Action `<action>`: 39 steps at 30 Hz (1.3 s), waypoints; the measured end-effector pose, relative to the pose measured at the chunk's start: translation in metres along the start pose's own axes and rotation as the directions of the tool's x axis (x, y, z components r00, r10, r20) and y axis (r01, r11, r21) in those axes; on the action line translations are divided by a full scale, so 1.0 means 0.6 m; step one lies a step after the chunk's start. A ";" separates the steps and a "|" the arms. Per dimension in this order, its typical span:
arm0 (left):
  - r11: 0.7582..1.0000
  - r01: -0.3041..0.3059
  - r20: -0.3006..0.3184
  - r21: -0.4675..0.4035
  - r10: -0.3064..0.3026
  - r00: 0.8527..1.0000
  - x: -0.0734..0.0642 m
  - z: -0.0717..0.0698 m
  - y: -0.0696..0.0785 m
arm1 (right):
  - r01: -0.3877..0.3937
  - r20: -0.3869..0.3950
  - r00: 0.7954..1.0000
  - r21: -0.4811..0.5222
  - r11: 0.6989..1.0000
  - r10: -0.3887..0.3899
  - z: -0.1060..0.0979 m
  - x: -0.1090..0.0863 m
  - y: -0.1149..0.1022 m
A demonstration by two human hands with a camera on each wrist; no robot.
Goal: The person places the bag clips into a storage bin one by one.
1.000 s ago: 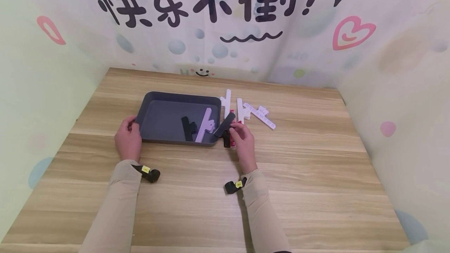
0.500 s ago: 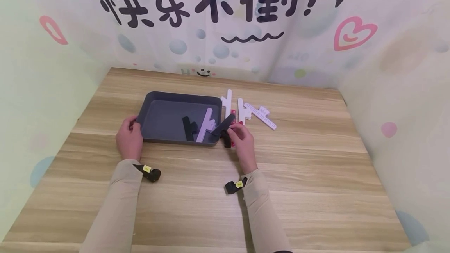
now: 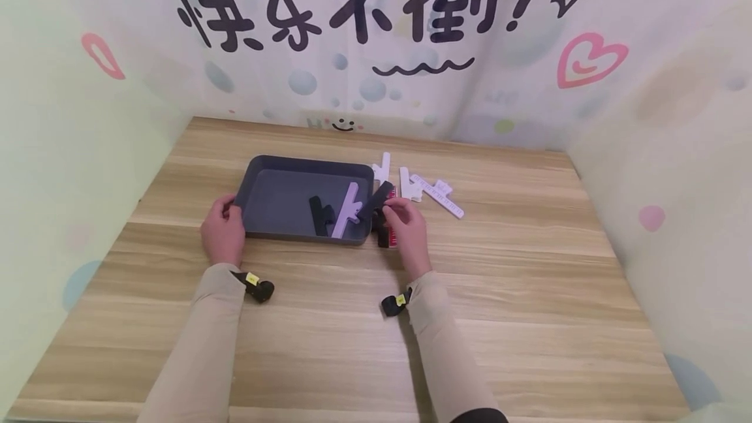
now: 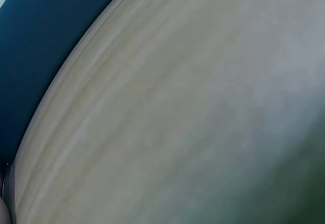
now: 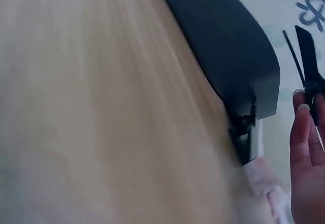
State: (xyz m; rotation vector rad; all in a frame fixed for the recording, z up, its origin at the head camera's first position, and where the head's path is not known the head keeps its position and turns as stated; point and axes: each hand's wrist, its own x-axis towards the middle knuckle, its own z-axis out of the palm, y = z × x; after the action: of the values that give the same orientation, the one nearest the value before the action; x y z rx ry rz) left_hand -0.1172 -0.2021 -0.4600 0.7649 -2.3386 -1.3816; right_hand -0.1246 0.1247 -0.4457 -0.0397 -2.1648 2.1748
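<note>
My left hand (image 3: 223, 230) grips the left end of a dark grey tray (image 3: 305, 237), whose wall also shows in the left wrist view. My right hand (image 3: 408, 234) pinches a black long-jawed clip (image 3: 376, 198) by its handles, just over the tray's right rim. In the right wrist view the held clip (image 5: 306, 56) has its two long jaws spread apart. Inside the tray lie a black clip (image 3: 320, 215) and a purple clip (image 3: 345, 211). Against the tray's right side rest another black clip (image 3: 382, 236) and a red clip (image 3: 393, 237), partly hidden by the right hand.
Beyond the right hand, several white clips lie on the wooden table (image 3: 499, 266): one by the tray's corner (image 3: 385, 165), another white clip (image 3: 405, 181) beside it, and a ruler-marked clip (image 3: 440, 198) farther right. Printed cloth walls (image 3: 329, 93) enclose the back and sides.
The head view has shifted slightly. My right hand has raised the held black clip a little near the tray's rim. My left hand keeps its place at the tray's left end.
</note>
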 end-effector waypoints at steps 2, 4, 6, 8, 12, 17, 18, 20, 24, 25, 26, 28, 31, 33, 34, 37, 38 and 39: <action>1.000 0.002 -0.002 -0.001 -0.002 1.000 0.001 -0.002 -0.001 | 0.010 0.028 1.000 -0.017 1.000 -0.009 0.006 0.005 -0.009; 1.000 0.004 -0.003 -0.004 -0.004 1.000 0.002 -0.004 -0.001 | 0.013 0.056 0.998 -0.043 0.999 -0.010 0.014 0.009 -0.019; 1.000 0.007 -0.004 -0.004 -0.007 1.000 0.003 -0.006 -0.002 | 0.020 0.085 0.996 -0.074 0.997 -0.013 0.022 0.015 -0.026; 1.000 0.009 -0.004 -0.004 -0.009 1.000 0.004 -0.008 -0.003 | 0.025 0.109 0.994 -0.116 0.993 -0.012 0.032 0.020 -0.031; 1.000 0.009 -0.002 0.008 -0.009 1.000 0.005 -0.009 -0.009 | 0.036 0.138 0.990 -0.184 0.982 -0.010 0.054 0.029 -0.036; 1.000 0.013 0.012 0.025 -0.013 1.000 0.007 -0.007 -0.014 | 0.037 0.147 0.989 -0.286 0.957 0.006 0.078 0.038 -0.034; 1.000 0.014 0.013 0.023 -0.015 1.000 0.007 -0.007 -0.015 | 0.040 0.148 0.989 -0.318 0.947 0.008 0.083 0.040 -0.033; 1.000 0.017 0.017 0.019 -0.018 1.000 0.006 -0.007 -0.015 | 0.048 0.151 0.988 -0.376 0.925 0.010 0.093 0.042 -0.034; 1.000 0.016 0.021 0.020 -0.017 1.000 0.004 -0.006 -0.015 | 0.075 0.169 0.986 -0.475 0.877 0.007 0.110 0.048 -0.036; 1.000 0.014 0.020 0.019 -0.015 1.000 0.003 -0.005 -0.015 | 0.083 0.176 0.984 -0.495 0.865 0.006 0.114 0.049 -0.038; 1.000 0.012 0.019 0.020 -0.012 1.000 0.003 -0.005 -0.014 | 0.093 0.183 0.983 -0.519 0.850 0.004 0.117 0.051 -0.038; 1.000 0.008 0.018 0.017 -0.009 1.000 0.002 -0.003 -0.014 | 0.109 0.195 0.981 -0.560 0.822 0.002 0.123 0.054 -0.037; 1.000 0.004 0.019 0.008 -0.004 1.000 0.001 -0.001 -0.013 | 0.120 0.199 0.980 -0.610 0.783 0.005 0.128 0.059 -0.033; 1.000 0.001 0.020 0.001 -0.001 1.000 0.001 0.000 -0.012 | 0.124 0.199 0.980 -0.631 0.766 0.005 0.130 0.063 -0.030; 1.000 -0.001 0.019 -0.003 0.002 1.000 0.002 0.000 -0.011 | 0.125 0.199 0.980 -0.639 0.759 0.006 0.131 0.065 -0.029; 1.000 -0.012 0.011 -0.010 0.013 1.000 0.004 -0.001 -0.009 | 0.136 0.205 0.979 -0.656 0.743 0.002 0.135 0.071 -0.029; 1.000 -0.016 0.009 -0.011 0.016 1.000 0.005 -0.001 -0.009 | 0.137 0.206 0.978 -0.662 0.737 0.003 0.136 0.072 -0.030; 1.000 -0.018 0.009 -0.013 0.018 1.000 0.006 -0.002 -0.008 | 0.140 0.205 0.979 -0.676 0.724 0.003 0.138 0.073 -0.032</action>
State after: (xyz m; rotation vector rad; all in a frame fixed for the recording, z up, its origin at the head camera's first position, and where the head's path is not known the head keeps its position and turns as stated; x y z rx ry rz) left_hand -0.1179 -0.2070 -0.4638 0.7342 -2.3348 -1.3944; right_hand -0.1732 0.0450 -0.4246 0.2182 -2.9041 1.2454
